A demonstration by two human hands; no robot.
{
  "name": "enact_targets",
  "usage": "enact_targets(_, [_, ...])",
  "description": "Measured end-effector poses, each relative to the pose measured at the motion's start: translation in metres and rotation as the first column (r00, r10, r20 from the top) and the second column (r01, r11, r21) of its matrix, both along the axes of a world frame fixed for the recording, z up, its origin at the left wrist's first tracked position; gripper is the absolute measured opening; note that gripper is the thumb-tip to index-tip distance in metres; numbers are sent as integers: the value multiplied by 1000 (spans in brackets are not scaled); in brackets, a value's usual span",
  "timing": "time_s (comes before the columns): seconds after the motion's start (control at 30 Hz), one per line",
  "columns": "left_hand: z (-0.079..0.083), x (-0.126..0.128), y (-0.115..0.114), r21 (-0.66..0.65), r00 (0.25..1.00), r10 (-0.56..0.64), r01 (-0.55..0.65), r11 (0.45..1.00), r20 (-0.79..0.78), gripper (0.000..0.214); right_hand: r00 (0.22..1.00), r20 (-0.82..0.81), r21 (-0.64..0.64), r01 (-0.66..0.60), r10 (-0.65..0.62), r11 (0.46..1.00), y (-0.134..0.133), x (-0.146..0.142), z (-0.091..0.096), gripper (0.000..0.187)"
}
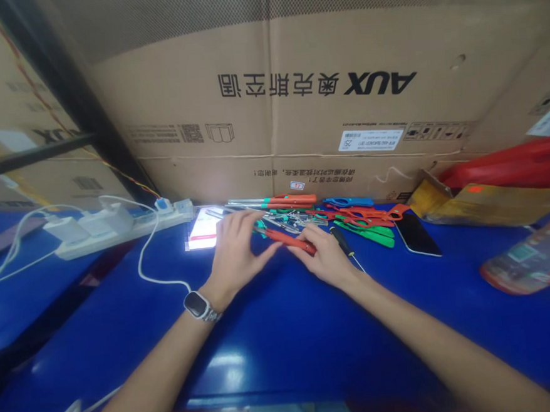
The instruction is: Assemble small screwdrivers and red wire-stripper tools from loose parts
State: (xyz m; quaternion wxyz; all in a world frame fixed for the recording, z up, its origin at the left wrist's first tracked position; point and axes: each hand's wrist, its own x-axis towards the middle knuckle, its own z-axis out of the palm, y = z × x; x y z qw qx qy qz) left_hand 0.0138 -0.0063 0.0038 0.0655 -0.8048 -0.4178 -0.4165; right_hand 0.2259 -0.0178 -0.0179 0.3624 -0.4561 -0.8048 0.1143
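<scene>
My right hand point(323, 253) is closed around the orange handle of what looks like a stick lighter point(294, 241), with a teal part near its front. My left hand point(235, 254) has its fingers curled over the metal-tube end, its thumb reaching to the handle; the palm hides much of the tube. Just beyond lie more long metal tubes with an orange handle point(296, 201) and a heap of small metal and teal parts point(295, 219). Orange handle shells point(365, 215), green shells point(371, 234) and blue shells point(347, 202) lie to the right. A screwdriver point(341, 240) rests beside my right hand.
A lit phone point(203, 230) lies left of my left hand, a dark phone point(417, 235) at right. A white power strip point(116, 228) with chargers and cables is at left. A large cardboard box point(297, 123) stands behind the blue table point(275, 338). A plastic jar point(533, 257) sits right.
</scene>
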Motion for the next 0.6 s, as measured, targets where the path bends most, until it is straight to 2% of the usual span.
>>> enact_targets(0.07, [-3, 3, -2, 81, 968, 67, -89, 993, 243, 30, 1000, -22, -11, -3, 3, 1000, -2, -3, -2, 19])
enact_targets(0.13, [-4, 6, -4, 134, 909, 119, -186, 973, 399, 28, 999, -51, -18, -4, 4, 1000, -4, -7, -2, 18])
enact_targets(0.2, [-5, 11, -5, 122, 852, 109, -198, 973, 512, 30, 993, -114, -6, 22, -23, 1000, -5, -11, -2, 20])
enact_targets(0.27, [-7, 17, -4, 28, 738, 86, -141, 990, 669, 31, 979, -196, -9, 56, -56, 998, -7, -17, -2, 23])
enact_targets(0.33, [-10, 25, -3, -139, 601, 104, 12, 990, 793, 30, 948, -309, -88, 52, -77, 995, -9, -25, -4, 27])
enact_targets(0.37, [-12, 30, -2, -234, 567, 116, 140, 962, 816, 29, 922, -377, -161, 27, -87, 987, -11, -30, -5, 28])
enact_targets(0.43, [-15, 39, -2, -372, 553, 74, 449, 812, 830, 33, 839, -532, -325, -75, -116, 943, -13, -41, -8, 32])
enact_targets(0.47, [-16, 43, -2, -393, 529, 55, 552, 735, 847, 38, 789, -599, -386, -135, -137, 913, -14, -47, -10, 34])
enact_targets(0.5, [-16, 47, -2, -402, 496, 62, 616, 677, 866, 43, 744, -650, -423, -182, -157, 888, -15, -51, -11, 37])
enact_targets(0.53, [-15, 51, -2, -402, 471, 73, 651, 644, 879, 45, 714, -679, -439, -207, -172, 874, -16, -54, -11, 38])
enact_targets(0.6, [-10, 54, -1, -393, 445, 77, 678, 621, 892, 45, 724, -672, -413, -194, -154, 890, -15, -55, -9, 37])
